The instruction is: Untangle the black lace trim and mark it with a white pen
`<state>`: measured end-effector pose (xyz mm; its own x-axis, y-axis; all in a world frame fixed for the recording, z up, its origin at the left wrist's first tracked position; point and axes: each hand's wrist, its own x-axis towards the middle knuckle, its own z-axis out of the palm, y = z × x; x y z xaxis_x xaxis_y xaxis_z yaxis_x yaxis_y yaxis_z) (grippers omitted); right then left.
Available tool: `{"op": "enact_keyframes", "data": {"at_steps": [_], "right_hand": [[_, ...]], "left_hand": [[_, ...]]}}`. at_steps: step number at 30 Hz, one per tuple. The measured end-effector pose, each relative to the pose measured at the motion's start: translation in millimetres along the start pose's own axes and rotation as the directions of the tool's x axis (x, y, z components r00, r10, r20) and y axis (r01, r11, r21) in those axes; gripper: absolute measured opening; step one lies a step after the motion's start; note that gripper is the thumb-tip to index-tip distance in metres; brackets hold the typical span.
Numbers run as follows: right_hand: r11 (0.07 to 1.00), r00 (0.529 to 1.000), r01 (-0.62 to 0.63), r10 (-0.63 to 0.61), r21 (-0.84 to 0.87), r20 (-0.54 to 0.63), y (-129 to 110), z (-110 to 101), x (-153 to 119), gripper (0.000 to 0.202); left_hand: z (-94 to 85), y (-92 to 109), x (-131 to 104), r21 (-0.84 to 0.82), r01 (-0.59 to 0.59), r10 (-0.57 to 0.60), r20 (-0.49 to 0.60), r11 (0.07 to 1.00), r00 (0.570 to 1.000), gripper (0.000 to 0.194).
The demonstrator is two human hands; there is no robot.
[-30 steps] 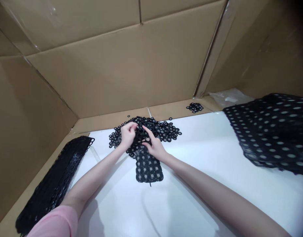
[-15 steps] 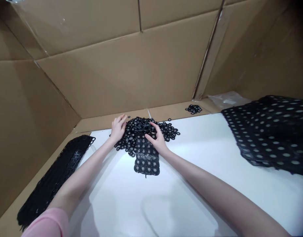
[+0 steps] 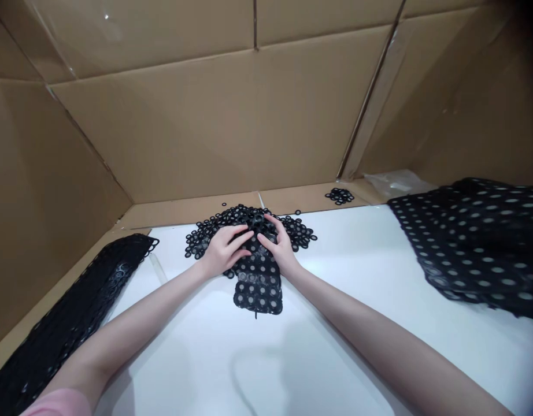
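Note:
A black rubber strip [image 3: 258, 283] with rows of round pale spots lies on the white table. Loose black rings [image 3: 197, 242] are heaped around and over its far end. My left hand [image 3: 223, 251] reaches across the strip's left edge, fingers spread and touching strip and rings. On the other side, my right hand [image 3: 282, 248] rests along the strip's right edge. Its thumb and forefinger are apart, with the tips among the rings, while its other fingers are hidden. Neither hand shows a clear grip on anything.
A long black stack of rubber strips [image 3: 76, 318] lies at the left. A large perforated black sheet [image 3: 474, 248] spreads at the right. Farther back are a small ring pile [image 3: 339, 196] and a clear plastic bag [image 3: 399, 182]. Cardboard walls [image 3: 232, 127] enclose the table's back and sides.
My left hand has moved right and nearer, from the heap's left side onto the strip's edge. My right hand has stayed almost in place. The view has shifted slightly.

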<state>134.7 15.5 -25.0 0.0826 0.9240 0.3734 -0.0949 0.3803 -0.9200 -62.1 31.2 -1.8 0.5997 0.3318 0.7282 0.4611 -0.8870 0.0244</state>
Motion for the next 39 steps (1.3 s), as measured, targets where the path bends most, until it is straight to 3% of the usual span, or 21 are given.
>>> {"op": "enact_keyframes", "data": {"at_steps": [4,8,11,14,19,23,27,32,36,39], "right_hand": [[0.999,1.0,0.007,-0.006,-0.037,0.016,-4,-1,-1,0.053],[0.996,0.993,-0.011,0.022,-0.094,0.115,-9,-1,-3,0.048],[0.99,0.98,-0.012,0.039,-0.139,0.193,-11,-1,-5,0.059],[0.978,0.977,0.058,-0.014,-0.202,0.214,-12,0,-6,0.063],[0.949,0.974,0.133,-0.071,-0.285,0.215,-13,3,-7,0.052],[0.937,0.973,0.151,-0.085,-0.316,0.216,-13,4,-8,0.048],[0.934,0.976,0.145,-0.081,-0.327,0.201,-12,4,-8,0.046],[0.934,0.975,0.142,-0.075,-0.329,0.209,-14,2,-8,0.045],[0.933,0.969,0.146,-0.069,-0.328,0.236,-18,3,-9,0.047],[0.93,0.966,0.157,-0.074,-0.333,0.248,-19,5,-11,0.046]], "left_hand": [[7.5,0,-3,-0.21,0.095,-0.074,0.104,0.973,0.992,0.043],[10.7,-1,-4,-0.263,0.172,-0.155,0.086,0.949,0.984,0.027],[9.1,0,-3,-0.288,0.236,-0.221,0.085,0.928,0.972,0.018],[8.4,2,0,-0.321,0.342,-0.332,0.087,0.883,0.939,0.01],[11.2,5,2,-0.379,0.48,-0.471,0.121,0.791,0.874,0.008],[12.9,5,2,-0.372,0.488,-0.478,0.127,0.789,0.869,0.007],[11.6,4,1,-0.368,0.448,-0.434,0.124,0.815,0.892,0.003],[5.9,1,2,-0.428,0.425,-0.378,0.195,0.798,0.905,0.02],[4.1,1,3,-0.444,0.446,-0.386,0.223,0.777,0.895,0.02],[4.9,3,6,-0.458,0.501,-0.451,0.223,0.734,0.864,0.014]]}}
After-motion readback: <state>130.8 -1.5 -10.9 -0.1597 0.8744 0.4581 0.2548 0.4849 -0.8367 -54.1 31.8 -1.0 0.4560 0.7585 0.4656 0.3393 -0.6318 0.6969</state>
